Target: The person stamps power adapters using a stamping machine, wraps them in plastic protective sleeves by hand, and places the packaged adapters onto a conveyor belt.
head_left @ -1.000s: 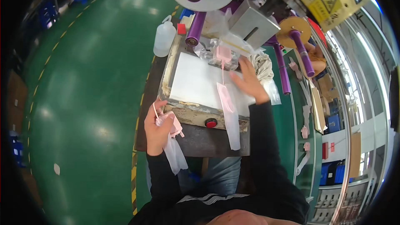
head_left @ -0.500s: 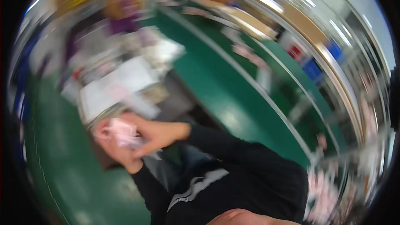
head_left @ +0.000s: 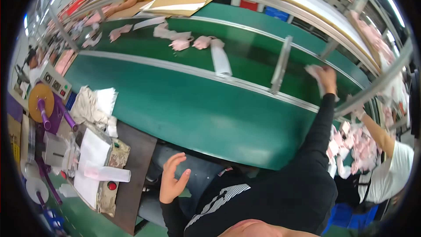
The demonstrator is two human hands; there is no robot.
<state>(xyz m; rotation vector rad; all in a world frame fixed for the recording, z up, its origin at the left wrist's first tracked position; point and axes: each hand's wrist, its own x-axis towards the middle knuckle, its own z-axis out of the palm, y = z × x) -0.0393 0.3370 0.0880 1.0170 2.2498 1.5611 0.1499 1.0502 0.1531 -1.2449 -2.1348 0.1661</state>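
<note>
My left hand [head_left: 173,180] is raised in front of my body, fingers apart, with nothing in it. A small machine with a white top plate [head_left: 92,158] and a red button [head_left: 112,185] is nearest to it, and a translucent pinkish sleeve [head_left: 109,174] lies across that plate. Far to the right, my right arm is stretched over the green belt [head_left: 250,57]. There my right hand [head_left: 328,80] is closed on a pale pink soft piece [head_left: 315,72], slightly blurred; its fingertips are mostly hidden.
A metal rail [head_left: 197,71] separates the green tabletop [head_left: 184,101] from the belt, where several pink pieces [head_left: 180,44] lie. A metal crossbar [head_left: 280,66] stands left of my right hand. At right, a co-worker's arm [head_left: 379,131] reaches over a pink heap [head_left: 357,149].
My hands were together around a crumpled pink piece near the machine. They have parted: the right reached far right over the belt, the left opened. The view has turned rightward.
</note>
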